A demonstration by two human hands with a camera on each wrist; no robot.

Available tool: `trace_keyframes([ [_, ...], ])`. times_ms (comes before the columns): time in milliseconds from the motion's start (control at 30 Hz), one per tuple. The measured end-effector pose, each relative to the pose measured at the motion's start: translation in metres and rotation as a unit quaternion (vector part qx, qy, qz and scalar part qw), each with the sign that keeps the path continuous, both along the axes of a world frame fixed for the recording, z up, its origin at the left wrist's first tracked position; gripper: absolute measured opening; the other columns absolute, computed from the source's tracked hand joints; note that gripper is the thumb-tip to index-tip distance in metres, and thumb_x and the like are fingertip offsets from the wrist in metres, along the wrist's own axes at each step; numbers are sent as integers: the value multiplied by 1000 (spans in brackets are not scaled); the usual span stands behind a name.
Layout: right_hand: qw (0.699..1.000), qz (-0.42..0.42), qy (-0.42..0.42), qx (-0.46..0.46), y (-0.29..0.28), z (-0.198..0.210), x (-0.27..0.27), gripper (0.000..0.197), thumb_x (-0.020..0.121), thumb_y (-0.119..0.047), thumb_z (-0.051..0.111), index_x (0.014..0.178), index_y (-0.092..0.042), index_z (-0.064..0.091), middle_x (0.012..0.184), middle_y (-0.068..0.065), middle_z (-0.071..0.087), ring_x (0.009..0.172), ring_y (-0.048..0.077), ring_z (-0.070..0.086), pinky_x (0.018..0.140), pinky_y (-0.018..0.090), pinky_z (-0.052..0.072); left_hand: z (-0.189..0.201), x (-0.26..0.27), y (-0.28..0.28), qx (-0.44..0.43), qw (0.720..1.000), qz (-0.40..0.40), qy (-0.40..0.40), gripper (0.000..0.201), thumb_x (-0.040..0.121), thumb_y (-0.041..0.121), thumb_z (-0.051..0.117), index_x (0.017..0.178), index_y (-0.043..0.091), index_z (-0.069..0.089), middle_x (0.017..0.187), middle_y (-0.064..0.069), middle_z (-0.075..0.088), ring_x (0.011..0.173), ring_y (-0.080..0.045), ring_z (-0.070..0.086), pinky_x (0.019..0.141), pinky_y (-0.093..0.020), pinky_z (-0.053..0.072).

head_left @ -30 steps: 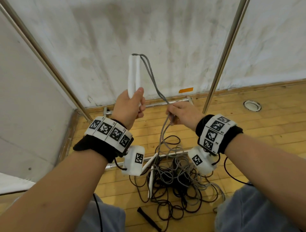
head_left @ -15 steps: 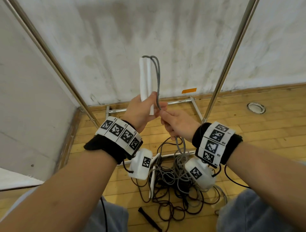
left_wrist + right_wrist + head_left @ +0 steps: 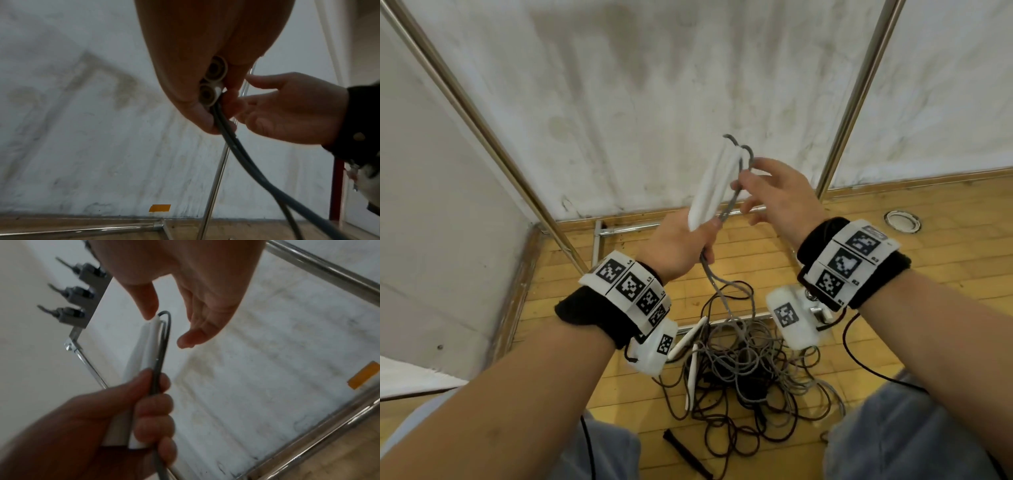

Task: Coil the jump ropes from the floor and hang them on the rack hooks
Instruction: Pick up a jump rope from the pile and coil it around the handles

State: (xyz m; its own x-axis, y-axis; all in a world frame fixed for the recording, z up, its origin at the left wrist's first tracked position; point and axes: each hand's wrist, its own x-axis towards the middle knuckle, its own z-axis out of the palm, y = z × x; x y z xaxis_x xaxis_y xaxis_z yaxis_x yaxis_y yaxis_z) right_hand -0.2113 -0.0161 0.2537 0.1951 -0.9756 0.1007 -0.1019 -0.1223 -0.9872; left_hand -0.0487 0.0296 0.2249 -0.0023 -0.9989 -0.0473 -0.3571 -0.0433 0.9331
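Note:
My left hand (image 3: pixel 676 246) grips two white jump-rope handles (image 3: pixel 714 185) side by side, tilted up and to the right, with the grey cord (image 3: pixel 726 210) pressed against them. The cord loops over the handle tops and hangs from my fist down to a tangled pile of ropes (image 3: pixel 750 370) on the floor. My right hand (image 3: pixel 777 195) hovers at the handle tops with relaxed, spread fingers. In the right wrist view its thumb (image 3: pixel 148 305) touches the handle tip (image 3: pixel 156 321). The left wrist view shows the handle butts (image 3: pixel 213 81) in my fist.
Chrome rack poles (image 3: pixel 856 99) (image 3: pixel 482 113) rise on both sides before a white wall. A grey bar of hooks (image 3: pixel 76 293) sits at the rack's top. White handles (image 3: pixel 691 373) and a black handle (image 3: pixel 685 452) lie by the pile. My knees flank it.
My right hand let go of the cord below the handles and rose to the handle tops, fingers now spread. The left hand took the cord in against the handles, which tilted right.

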Motion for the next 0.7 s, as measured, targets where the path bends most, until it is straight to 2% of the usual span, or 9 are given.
trace_keyframes([
  [67,999,-3,40,-37,2,2,1,5,90,-14,58,90,-12,63,69,-3,66,50,10,54,49,25,47,-4,-2,2,23,998,-43,-27,28,95,28,54,88,3,63,61,1,63,56,-16,61,67,-38,55],
  [100,996,-15,65,-52,1,2,0,14,90,-11,57,78,-13,62,60,-7,63,46,9,53,47,24,46,-5,-2,3,35,997,-60,-26,27,95,28,55,90,2,63,64,1,65,57,-16,61,66,-36,54],
  [167,994,-19,87,-63,-1,3,-3,27,93,-10,51,67,-12,60,53,-8,60,42,8,51,46,23,44,-5,-1,4,59,995,-84,-12,25,94,25,57,93,1,64,69,-1,66,63,-18,62,68,-34,54],
  [233,995,0,83,-55,-4,7,-5,26,95,-5,46,74,-8,62,58,0,60,38,3,45,43,18,38,-3,4,5,74,991,-109,-9,16,92,21,60,86,7,65,69,0,66,71,-18,64,68,-29,53],
  [300,997,28,59,-34,-5,9,-7,22,94,1,43,90,-6,64,61,8,58,35,2,41,39,14,33,-2,7,7,86,988,-128,-28,13,91,20,61,81,14,65,69,3,67,73,-14,64,68,-25,52],
  [433,997,58,51,1,-5,12,-13,21,90,7,46,91,-4,65,66,10,59,41,11,51,42,21,47,-7,10,7,119,984,-128,-35,7,92,17,60,87,15,64,85,-2,69,87,-20,69,88,-43,54],
  [500,997,45,69,-4,-6,13,-15,20,90,5,49,93,-4,66,66,8,61,44,11,55,46,22,51,-8,10,6,134,982,-130,-14,5,92,15,60,89,14,63,88,-2,68,91,-19,70,89,-45,54],
  [600,983,-2,165,-84,-7,11,-18,21,92,-2,50,95,-7,70,64,0,61,47,9,55,52,21,53,-10,7,7,130,982,-132,-17,5,91,15,60,87,15,63,81,-2,69,81,-16,71,86,-44,56],
  [700,944,-34,253,-208,-7,9,-18,23,91,-4,46,94,-7,70,69,1,62,59,14,58,63,26,52,-11,2,7,102,986,-107,-80,11,89,26,64,88,15,64,66,2,66,71,-15,67,80,-40,58],
])
